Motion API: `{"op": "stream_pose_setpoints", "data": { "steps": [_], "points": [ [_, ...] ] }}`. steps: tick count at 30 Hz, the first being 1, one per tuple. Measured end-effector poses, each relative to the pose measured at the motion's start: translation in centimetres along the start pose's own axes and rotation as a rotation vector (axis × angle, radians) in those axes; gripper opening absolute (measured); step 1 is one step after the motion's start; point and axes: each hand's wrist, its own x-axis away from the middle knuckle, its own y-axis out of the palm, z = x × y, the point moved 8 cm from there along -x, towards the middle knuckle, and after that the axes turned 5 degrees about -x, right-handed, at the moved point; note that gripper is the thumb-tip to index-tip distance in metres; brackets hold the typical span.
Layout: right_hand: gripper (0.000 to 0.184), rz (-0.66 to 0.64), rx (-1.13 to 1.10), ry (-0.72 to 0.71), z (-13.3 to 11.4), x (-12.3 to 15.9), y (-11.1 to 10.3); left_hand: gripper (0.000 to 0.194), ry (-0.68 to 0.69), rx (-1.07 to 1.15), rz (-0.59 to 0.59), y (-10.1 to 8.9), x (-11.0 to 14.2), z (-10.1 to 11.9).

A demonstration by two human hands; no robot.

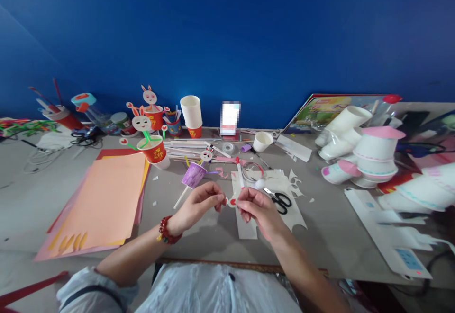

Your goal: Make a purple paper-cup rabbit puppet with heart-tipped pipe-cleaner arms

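Over the middle of the desk my left hand [204,201] pinches a tiny white paper piece with red on it, mostly hidden by the fingertips. Close by, my right hand [261,209] has its fingers closed at the edge of a small white paper disc with a red heart [232,202]. Beneath the hands lies a white paper strip [247,230]. A purple-coloured paper cup [194,175] with a rabbit face [206,155] leans just beyond my left hand. Black-handled scissors [282,202] rest on cut white paper [296,218] beside my right hand.
At left lie stacked coloured sheets [106,194]. Red paper cups with rabbit figures [154,151] stand behind them. Stacked white cups [191,111], a single white cup [263,141] and a tape roll [227,148] are farther back. A power strip [384,232] and cup models [377,154] occupy the right.
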Motion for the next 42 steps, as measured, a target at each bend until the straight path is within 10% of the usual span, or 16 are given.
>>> {"op": "stream_pose_setpoints", "data": {
  "steps": [14,21,25,31,42],
  "points": [
    [0.024,-0.036,0.160,-0.101,-0.2,-0.7,1.1,0.028,-0.004,-0.149,0.043,-0.3,1.0,-0.1],
    [0.026,-0.005,0.220,-0.124,0.0,-1.0,0.9,0.037,0.255,-0.935,0.655,-10.4,1.0,1.7],
    [0.027,-0.034,0.225,-0.123,0.5,-1.1,1.2,0.057,0.021,-0.801,0.568,-13.7,-1.0,-2.6],
    [0.026,-0.057,0.226,-0.134,1.0,-1.2,1.3,0.069,0.059,-0.585,0.506,-13.0,-1.6,-3.8],
    [0.013,-0.251,0.284,-0.424,-6.8,-0.3,5.4,0.071,0.423,0.045,0.239,-6.8,-0.3,4.2]
  ]
}}
